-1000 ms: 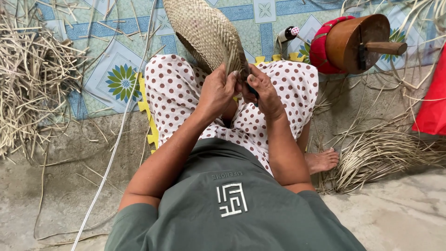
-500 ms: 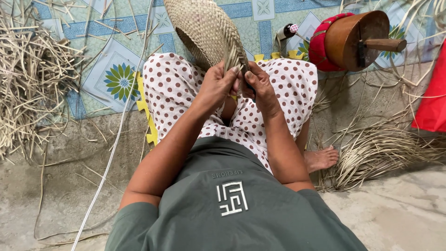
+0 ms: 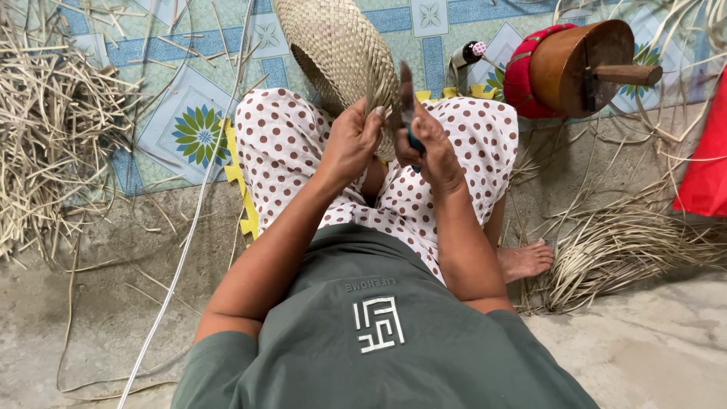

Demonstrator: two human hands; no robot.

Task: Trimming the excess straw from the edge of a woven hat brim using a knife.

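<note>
The person sits cross-legged at the near edge of a patterned floor mat point(image 3: 189, 144), with bare concrete floor point(image 3: 91, 318) behind and to either side. Open room is tight: a pile of dry straw point(image 3: 53, 144) crowds the left, a bundle of loose strands point(image 3: 628, 250) fans out on the right just beside the bare foot point(image 3: 526, 259), and a brown wooden drum-shaped tool point(image 3: 579, 64) with a red padded rim lies on its side at the upper right, near the knee. A red cloth point(image 3: 704, 167) cuts in at the right border. A long pale strand point(image 3: 189, 227) runs across the floor and mat on the left. The woven straw hat point(image 3: 341, 53) is raised above the lap, over the spotted trousers point(image 3: 288, 151), its lower rim coming down between the two hands. The left hand point(image 3: 350, 142) is closed in a pinch on loose strand ends at that rim, fingers curled tight. The right hand point(image 3: 428, 148) sits just beside it, touching the rim, wrapped shut around a small knife point(image 3: 407, 98) with a teal handle, its dark blade pointing up against the weave.
</note>
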